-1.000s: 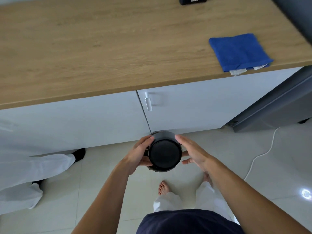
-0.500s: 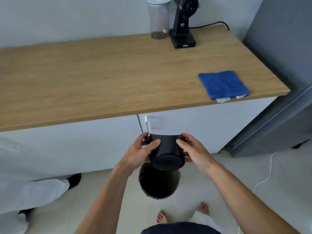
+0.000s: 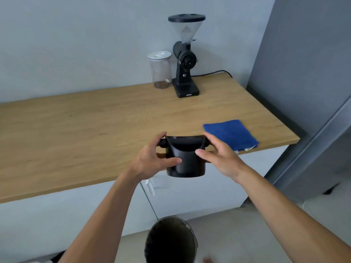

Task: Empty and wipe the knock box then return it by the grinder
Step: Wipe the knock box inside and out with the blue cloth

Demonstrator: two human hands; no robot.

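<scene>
I hold the black knock box point(image 3: 187, 164) upright with both hands, in the air just in front of the wooden counter's front edge. My left hand point(image 3: 152, 158) grips its left side and my right hand point(image 3: 220, 156) grips its right side, fingers near the ends of the knock bar. The black grinder point(image 3: 185, 61) with a clear hopper stands at the back of the counter point(image 3: 76, 133). A folded blue cloth point(image 3: 230, 134) lies on the counter just right of the box.
A dark waste bin point(image 3: 170, 242) stands on the floor directly below the box. A clear jar point(image 3: 160, 70) with a metal lid sits left of the grinder. White cabinet doors point(image 3: 190, 198) are under the counter. A grey fridge point(image 3: 303, 73) fills the right side.
The knock box was upside down low over the bin; it has been turned upright and lifted to counter height. My view has tilted up, bringing the grinder and jar into sight.
</scene>
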